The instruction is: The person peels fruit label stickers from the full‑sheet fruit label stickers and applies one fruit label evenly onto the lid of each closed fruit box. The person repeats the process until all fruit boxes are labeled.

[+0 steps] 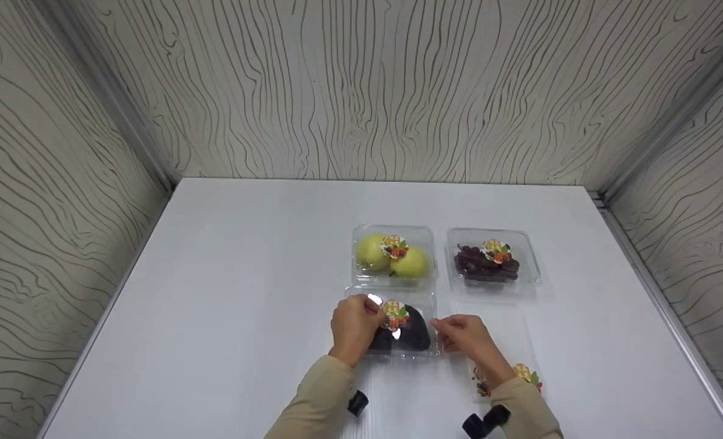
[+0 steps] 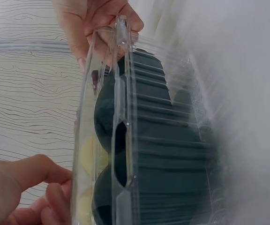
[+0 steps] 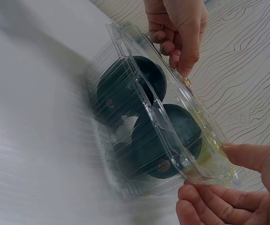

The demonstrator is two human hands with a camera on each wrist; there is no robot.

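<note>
A clear plastic fruit box (image 1: 432, 299) with dark, rounded fruits (image 1: 413, 332) inside sits on the white table, its lid down. On its lid is a round fruit-pattern sticker (image 1: 395, 314). My left hand (image 1: 354, 323) lies over the lid's left part, thumb and finger drawn together at the sticker's left edge, the other fingers curled in. At the box's right side, my right hand (image 1: 465, 335) pinches the rim. In the right wrist view its thumb (image 3: 247, 154) lies on the lid's corner, with the fingers (image 3: 214, 201) underneath.
Behind this box stands a clear box of yellow-green fruits (image 1: 410, 262), also stickered. To its right is another stickered box with dark red grapes (image 1: 486, 268). A clear sheet (image 1: 507, 335) bearing stickers (image 1: 526, 375) lies partly under my right forearm. Wood-patterned walls (image 1: 361, 91) enclose the table.
</note>
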